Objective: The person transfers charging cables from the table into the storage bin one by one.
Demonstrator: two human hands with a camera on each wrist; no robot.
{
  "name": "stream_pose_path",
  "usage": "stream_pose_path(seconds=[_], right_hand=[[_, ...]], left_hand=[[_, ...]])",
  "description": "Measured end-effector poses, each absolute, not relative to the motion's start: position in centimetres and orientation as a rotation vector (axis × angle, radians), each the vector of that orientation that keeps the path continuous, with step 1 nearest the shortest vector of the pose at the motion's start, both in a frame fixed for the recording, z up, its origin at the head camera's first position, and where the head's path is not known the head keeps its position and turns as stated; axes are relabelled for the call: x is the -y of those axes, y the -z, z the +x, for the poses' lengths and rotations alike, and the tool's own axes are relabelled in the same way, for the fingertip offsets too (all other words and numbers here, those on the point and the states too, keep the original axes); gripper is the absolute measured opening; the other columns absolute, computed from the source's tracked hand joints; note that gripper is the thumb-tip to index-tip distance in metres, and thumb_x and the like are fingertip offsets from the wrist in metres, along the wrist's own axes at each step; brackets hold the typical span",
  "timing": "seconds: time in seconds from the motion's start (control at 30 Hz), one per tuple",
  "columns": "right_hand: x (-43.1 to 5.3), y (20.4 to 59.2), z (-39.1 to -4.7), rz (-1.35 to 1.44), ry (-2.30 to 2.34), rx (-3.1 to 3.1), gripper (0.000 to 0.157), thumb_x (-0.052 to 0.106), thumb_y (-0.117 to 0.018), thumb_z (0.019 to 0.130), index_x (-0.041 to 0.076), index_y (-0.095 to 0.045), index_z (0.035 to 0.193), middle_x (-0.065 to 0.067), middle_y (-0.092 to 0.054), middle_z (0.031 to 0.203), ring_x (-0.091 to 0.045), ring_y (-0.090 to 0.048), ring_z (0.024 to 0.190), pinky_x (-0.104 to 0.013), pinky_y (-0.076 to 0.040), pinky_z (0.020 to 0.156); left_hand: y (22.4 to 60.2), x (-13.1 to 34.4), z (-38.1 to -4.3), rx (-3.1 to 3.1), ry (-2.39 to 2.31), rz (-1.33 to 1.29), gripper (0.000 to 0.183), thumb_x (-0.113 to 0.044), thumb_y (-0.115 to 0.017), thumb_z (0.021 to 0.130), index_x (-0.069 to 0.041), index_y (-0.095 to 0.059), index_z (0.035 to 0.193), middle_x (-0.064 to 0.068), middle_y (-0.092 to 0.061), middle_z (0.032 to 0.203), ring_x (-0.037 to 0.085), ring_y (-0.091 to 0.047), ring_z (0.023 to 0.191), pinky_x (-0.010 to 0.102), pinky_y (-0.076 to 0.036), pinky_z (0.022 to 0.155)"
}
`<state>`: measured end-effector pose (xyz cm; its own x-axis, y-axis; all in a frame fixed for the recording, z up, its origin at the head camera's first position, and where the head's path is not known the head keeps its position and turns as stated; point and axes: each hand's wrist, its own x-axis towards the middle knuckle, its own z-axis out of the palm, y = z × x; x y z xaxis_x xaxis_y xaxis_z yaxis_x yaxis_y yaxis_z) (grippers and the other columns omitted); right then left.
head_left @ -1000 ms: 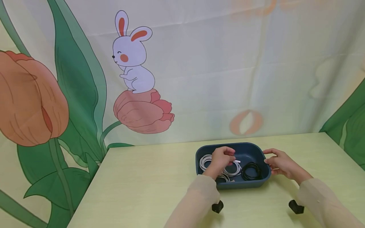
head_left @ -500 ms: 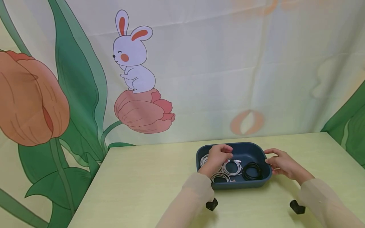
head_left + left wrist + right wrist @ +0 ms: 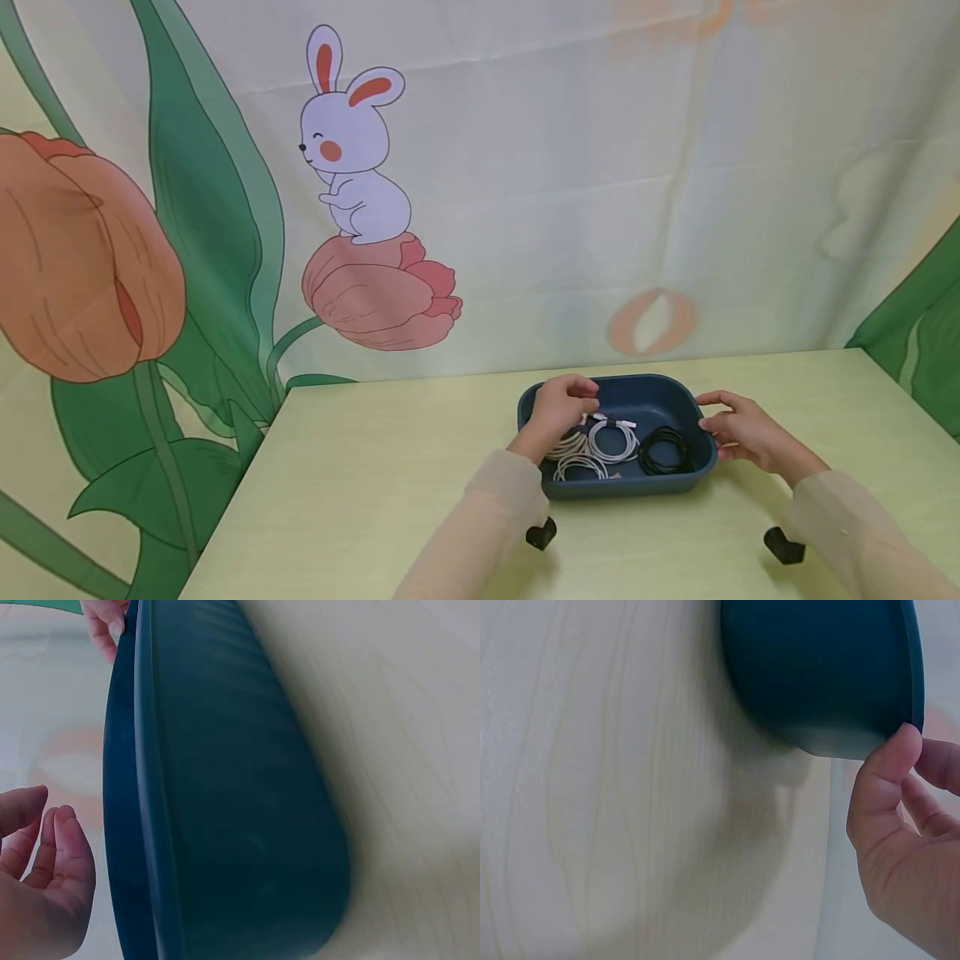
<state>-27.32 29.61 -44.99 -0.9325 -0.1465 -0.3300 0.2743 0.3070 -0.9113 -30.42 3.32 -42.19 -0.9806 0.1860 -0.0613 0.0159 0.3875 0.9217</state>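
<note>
A dark blue bin (image 3: 630,487) stands on the table with coiled cables inside. Over its left end is my left hand (image 3: 558,406), fingers loosely curled and nothing between them; in the left wrist view the gap between thumb and fingers shows. Below and beside that hand lie white cable coils (image 3: 613,442), partly hidden by it. A black cable coil (image 3: 663,451) lies in the right part of the bin. My right hand (image 3: 738,432) holds the bin's right end, thumb at the rim in the right wrist view.
The pale wooden table (image 3: 375,483) extends left and in front of the bin. Behind it hangs a curtain (image 3: 525,208) printed with a rabbit and tulips. Small black pieces (image 3: 784,546) show beneath both sleeves.
My left hand has moved left across the bin, uncovering more of the white coils in the middle. My right hand stays at the bin's right end.
</note>
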Motion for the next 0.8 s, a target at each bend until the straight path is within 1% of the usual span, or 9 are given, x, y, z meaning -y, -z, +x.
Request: stream_pose_path(seconds=[0.07, 0.17, 0.27, 0.33, 0.6, 0.8], right_hand=[[-29.6, 44.9, -27.3, 0.116, 1.66, -2.231, 0.05, 0.014, -0.047, 0.09, 0.004, -0.024, 0.133, -0.002, -0.052, 0.079, -0.012, -0.05, 0.057, -0.025, -0.047, 0.054], [-29.5, 44.9, -27.2, 0.113, 1.658, -2.235, 0.05, 0.014, -0.046, 0.09, 0.003, -0.024, 0.133, -0.002, -0.053, 0.078, -0.012, -0.05, 0.057, -0.025, -0.047, 0.054], [-29.5, 44.8, -27.2, 0.119, 1.657, -2.231, 0.05, 0.014, -0.046, 0.09, 0.004, -0.025, 0.133, -0.002, -0.052, 0.078, -0.012, -0.05, 0.057, -0.025, -0.047, 0.054], [-29.5, 44.8, -27.2, 0.115, 1.654, -2.232, 0.05, 0.014, -0.046, 0.09, 0.003, -0.024, 0.133, -0.002, -0.051, 0.078, -0.012, -0.05, 0.058, -0.025, -0.047, 0.054], [-29.7, 45.1, -27.3, 0.112, 1.651, -2.234, 0.049, 0.014, -0.046, 0.09, 0.004, -0.025, 0.133, -0.002, -0.051, 0.078, -0.012, -0.05, 0.058, -0.025, -0.047, 0.054], [-29.7, 45.1, -27.3, 0.103, 1.659, -2.224, 0.051, 0.015, -0.047, 0.089, 0.003, -0.024, 0.133, -0.001, -0.052, 0.078, -0.012, -0.05, 0.058, -0.025, -0.048, 0.055]], left_hand=[[42.2, -3.0, -30.5, -2.512, -1.647, 0.195, 0.015, -0.008, -0.064, 0.079, -0.006, -0.064, 0.094, 0.003, -0.063, 0.085, 0.012, -0.056, 0.069, 0.019, -0.046, 0.056], [42.3, -2.4, -30.6, -2.582, -1.639, 0.221, 0.015, -0.009, -0.064, 0.078, -0.007, -0.065, 0.093, 0.003, -0.064, 0.085, 0.009, -0.057, 0.071, 0.02, -0.047, 0.061], [42.5, -1.9, -30.8, -2.644, -1.645, 0.231, 0.015, -0.008, -0.065, 0.078, -0.006, -0.065, 0.092, 0.003, -0.065, 0.084, 0.009, -0.058, 0.074, 0.02, -0.048, 0.068], [42.6, -1.5, -30.9, -2.668, -1.654, 0.212, 0.014, -0.008, -0.065, 0.078, -0.007, -0.066, 0.092, 0.003, -0.065, 0.083, 0.009, -0.058, 0.074, 0.02, -0.048, 0.07], [42.9, -0.4, -31.3, -2.748, -1.661, 0.185, 0.013, -0.009, -0.065, 0.077, -0.007, -0.067, 0.09, 0.002, -0.065, 0.08, 0.008, -0.056, 0.072, 0.019, -0.046, 0.068], [43.3, 0.4, -31.5, -2.79, -1.662, 0.153, 0.013, -0.01, -0.063, 0.078, -0.007, -0.066, 0.091, 0.002, -0.064, 0.079, 0.01, -0.056, 0.072, 0.022, -0.046, 0.069]])
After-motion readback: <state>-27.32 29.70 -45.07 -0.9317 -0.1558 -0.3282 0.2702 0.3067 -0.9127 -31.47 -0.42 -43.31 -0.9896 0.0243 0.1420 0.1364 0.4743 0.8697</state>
